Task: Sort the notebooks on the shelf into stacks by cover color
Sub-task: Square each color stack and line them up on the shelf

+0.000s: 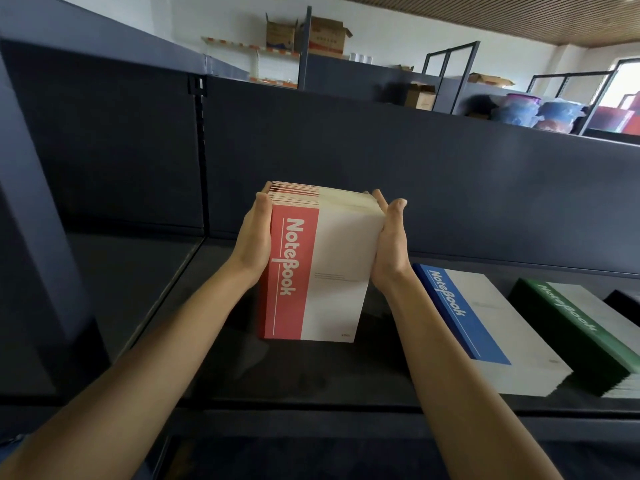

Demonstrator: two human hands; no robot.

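Note:
A stack of several red-and-white notebooks [332, 271] stands tilted on its lower edge on the dark shelf [311, 375], at the middle. My left hand [254, 233] presses against its red spine side and my right hand [389, 244] presses its white page side. To the right lies a flat stack of blue-and-white notebooks [485, 317]. Further right lies a stack of green-and-white notebooks [581, 334]. A dark notebook corner [623, 303] shows at the far right edge, mostly cut off.
The shelf has a dark back panel [346, 161] and a slotted upright post [200, 143] at the left. A divider seam [180, 271] runs along the shelf on the left. Cardboard boxes [311, 36] and coloured goods [540, 112] sit on distant racks behind.

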